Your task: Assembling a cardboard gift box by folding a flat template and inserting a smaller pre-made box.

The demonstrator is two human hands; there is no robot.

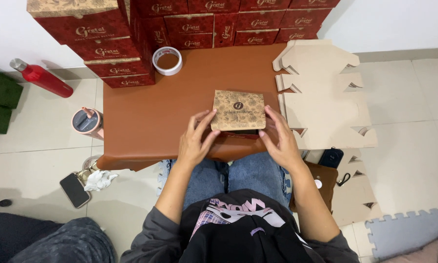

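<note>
The scene is evenly and softly lit, bright without harsh contrast; the light seems to come from overhead, perhaps a ceiling lamp, though no source shows. The brown table [146, 112] has a faint sheen but no strong glare. Shadows are short and soft: a dim one lies under the near edge of the table, and the red bottle [42, 77] at far left casts a pale smudge on the white wall. The pale floor tiles [414, 122] at right look slightly washed out. Focus is sharp at the centre, with the patterned box lid [239, 110] crisp. Straight lines bow toward the edges, a wide-lens distortion.
</note>
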